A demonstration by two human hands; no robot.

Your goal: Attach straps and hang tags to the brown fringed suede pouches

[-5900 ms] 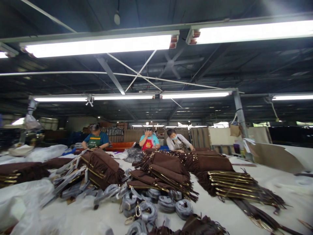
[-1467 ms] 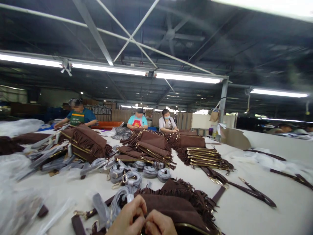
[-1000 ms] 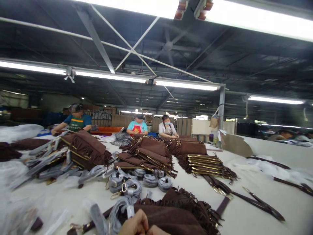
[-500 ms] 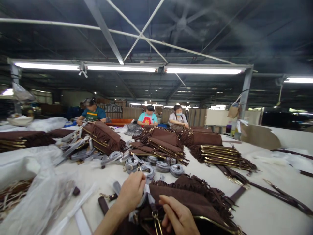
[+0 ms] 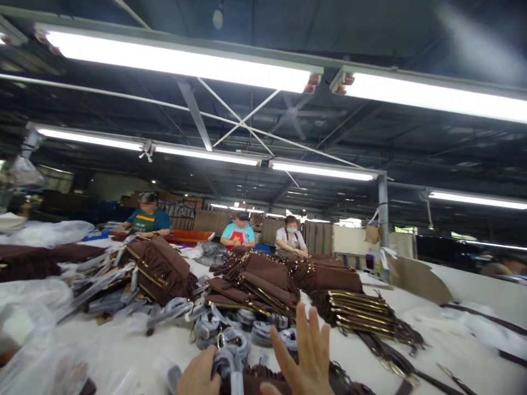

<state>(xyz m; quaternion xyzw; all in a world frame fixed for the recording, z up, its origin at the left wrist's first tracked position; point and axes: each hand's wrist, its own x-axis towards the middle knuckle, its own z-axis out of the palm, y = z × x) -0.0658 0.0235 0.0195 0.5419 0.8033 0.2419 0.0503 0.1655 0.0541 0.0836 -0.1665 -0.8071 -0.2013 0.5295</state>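
At the bottom edge, my left hand is closed, its fingers curled against a strap wrapped in grey plastic. A metal clasp shows just above that hand. My right hand is raised with the fingers spread and holds nothing. Below and behind it, a dark brown fringed bag is partly cut off by the frame. Coils of grey-wrapped straps lie just beyond both hands.
Brown fringed bags are heaped across the table, beside a stack with gold zippers. Loose brown straps lie at right. Crumpled clear plastic covers the left side. Several people work across the table.
The view has tilted up, so the hands and bag sit lower in frame. My right hand has left the bag and its clasp, rising with fingers spread. My left hand stays at the wrapped strap.
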